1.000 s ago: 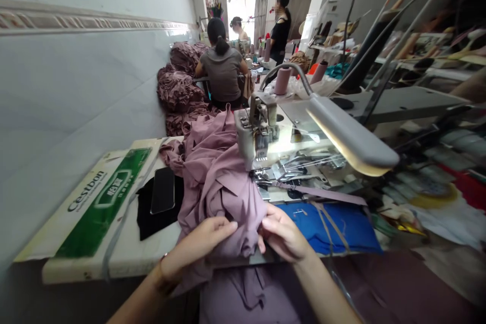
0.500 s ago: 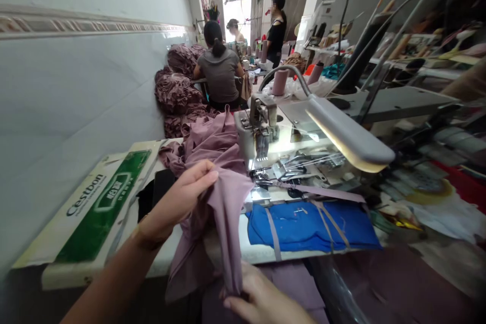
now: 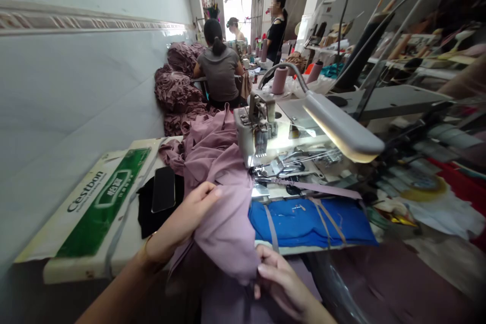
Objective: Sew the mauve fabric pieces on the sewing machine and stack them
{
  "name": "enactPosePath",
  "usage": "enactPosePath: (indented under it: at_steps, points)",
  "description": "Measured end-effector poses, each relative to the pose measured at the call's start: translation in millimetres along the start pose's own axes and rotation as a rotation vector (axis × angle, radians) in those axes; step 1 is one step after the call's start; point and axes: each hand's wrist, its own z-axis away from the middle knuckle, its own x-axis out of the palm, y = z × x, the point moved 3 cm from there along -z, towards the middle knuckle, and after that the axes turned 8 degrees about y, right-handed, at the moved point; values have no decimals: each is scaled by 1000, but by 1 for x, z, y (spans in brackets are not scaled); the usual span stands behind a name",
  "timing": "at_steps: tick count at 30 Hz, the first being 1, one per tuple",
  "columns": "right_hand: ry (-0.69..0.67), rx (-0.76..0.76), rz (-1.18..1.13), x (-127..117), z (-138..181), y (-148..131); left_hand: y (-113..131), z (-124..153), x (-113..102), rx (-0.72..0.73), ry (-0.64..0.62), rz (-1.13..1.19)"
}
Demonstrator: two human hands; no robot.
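A mauve garment (image 3: 222,182) lies heaped on the white sewing table (image 3: 125,243) and hangs over its front edge. My left hand (image 3: 182,223) is closed on a fold of it just left of the sewing machine (image 3: 258,136). Below the table edge, my right hand (image 3: 283,283) pinches the hanging lower part of the same fabric. The cloth is stretched between the two hands. A mauve binding strip (image 3: 311,188) feeds from the machine's presser area to the right.
A blue cloth (image 3: 315,223) covers the table in front of the machine. A dark phone (image 3: 163,190) rests on black fabric, beside a green and white "Cestbon" board (image 3: 94,202). A lit lamp (image 3: 341,129) hangs over the machine. Other people work at tables behind, by piled mauve fabric (image 3: 176,91).
My left hand has come down from its raised position to the table edge, still holding the fabric. My right hand has risen slightly, and the stretched fold has slackened.
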Motion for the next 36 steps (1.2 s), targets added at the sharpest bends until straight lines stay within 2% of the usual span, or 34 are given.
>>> enactPosePath:
  at_steps: [3, 5, 7, 8, 10, 12, 14, 16, 20, 22, 24, 26, 28, 31, 33, 36]
  points:
    - [-78, -101, 234, 1, 2, -17, -10, 5, 2, -103, -255, -113]
    - [-66, -194, 557, 2, 1, -31, -18, 9, 5, -205, -321, -84]
    - [11, -268, 806, 4, -3, -44, -23, 10, 10, -256, -268, 29]
    - [52, -296, 839, 5, -7, -50, -23, 11, 14, -260, -246, 110]
    - [66, -324, 724, 9, -18, -57, -21, 13, 25, -269, -267, 283]
    - [21, -307, 488, 11, -28, -60, -18, 15, 36, -302, -286, 428]
    - [-27, -237, 289, 11, -32, -59, -16, 14, 40, -312, -248, 516]
    - [-51, -173, 253, 8, -29, -56, -15, 12, 37, -302, -186, 542]
    - [-97, -180, 641, 3, -9, -47, -17, 7, 19, -297, -51, 546]
    - [-103, -207, 785, 3, 2, -42, -17, 4, 15, -266, -32, 538]
    - [-84, -238, 800, 0, 13, -39, -17, 1, 18, -200, -71, 493]
    - [-49, -217, 723, -10, 25, -36, -15, 1, 27, -54, -129, 322]
    - [-10, -120, 619, -28, 38, -32, -13, 2, 36, 201, -162, -5]
    - [62, -22, 590, -57, 53, -26, -15, 6, 45, 577, -134, -523]
    - [105, -40, 629, -68, 56, -25, -19, 6, 45, 674, -105, -688]
    - [157, -96, 660, -69, 49, -25, -22, 1, 39, 706, -50, -712]
